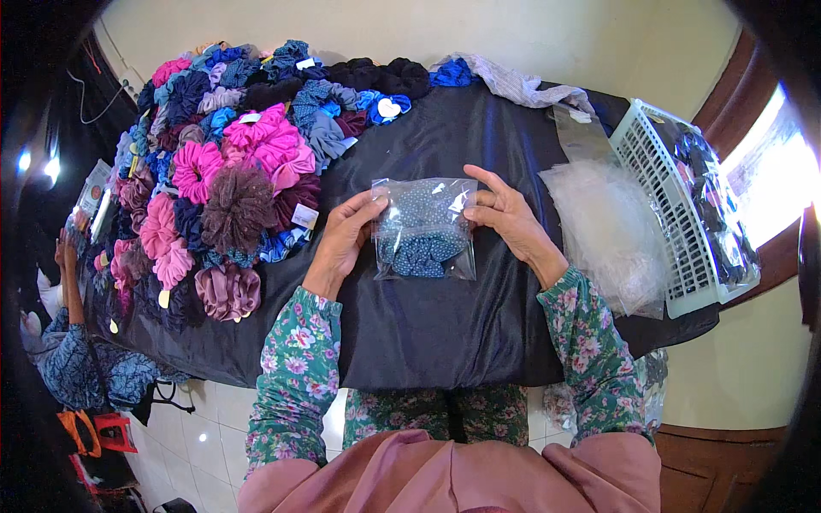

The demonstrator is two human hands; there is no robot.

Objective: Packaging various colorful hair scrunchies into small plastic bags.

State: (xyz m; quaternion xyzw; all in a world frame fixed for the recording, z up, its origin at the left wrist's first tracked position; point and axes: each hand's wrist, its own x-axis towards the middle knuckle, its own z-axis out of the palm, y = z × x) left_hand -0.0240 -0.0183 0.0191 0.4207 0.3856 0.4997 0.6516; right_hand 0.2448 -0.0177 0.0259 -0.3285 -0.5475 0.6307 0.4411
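Note:
A clear plastic bag is held just above the black cloth in front of me. Inside it sits a dotted teal-blue fabric scrunchie. My left hand pinches the bag's upper left edge between thumb and fingers. On the other side, my right hand grips the right edge near the top, with the index finger raised away from the plastic. A band across the bag's middle looks like a fold or seal; which of the two I cannot tell.
A large heap of scrunchies covers the table's left side. To the right lie flat clear bags, beside a white plastic basket of wrapped items. A striped cloth lies at the back. Another person works at the far left.

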